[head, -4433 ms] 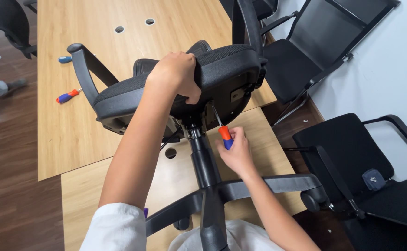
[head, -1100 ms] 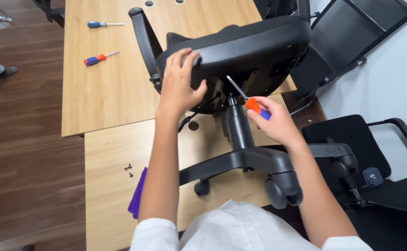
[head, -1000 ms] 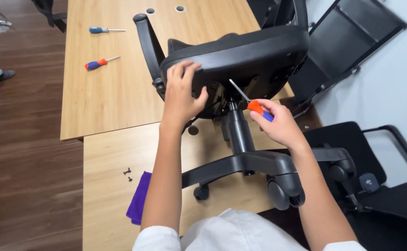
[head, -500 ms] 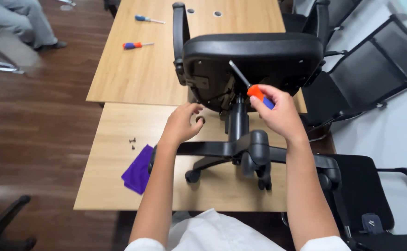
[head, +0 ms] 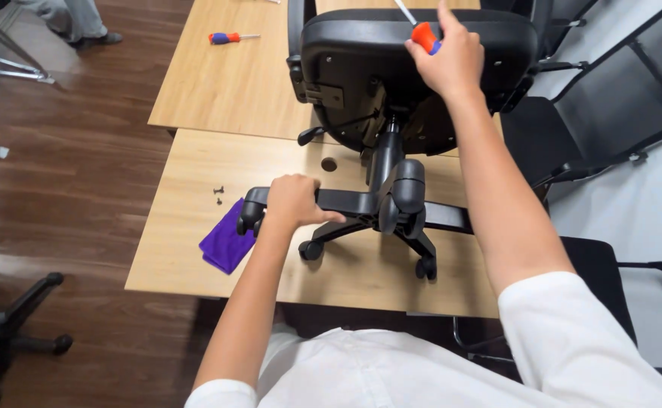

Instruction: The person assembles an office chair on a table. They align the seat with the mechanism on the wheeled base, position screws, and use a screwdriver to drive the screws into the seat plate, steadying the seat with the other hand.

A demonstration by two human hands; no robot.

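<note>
Left hand (head: 295, 202) closed around a leg of the star base (head: 346, 204) of the black office chair (head: 414, 75), lying on its side on the wooden table (head: 195, 249). Right hand (head: 446, 54) gripping an orange-handled screwdriver (head: 422, 32) against the seat underside; purple cloth (head: 227, 243) just beside the left hand

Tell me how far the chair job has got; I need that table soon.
Done: the black five-legged wheeled base is on the black office chair, which lies tipped on the wooden table. In hand: the right hand holds an orange-handled screwdriver at the seat's underside; the left hand grips a base leg. Left: two small dark screws lie loose by the purple cloth.
</note>
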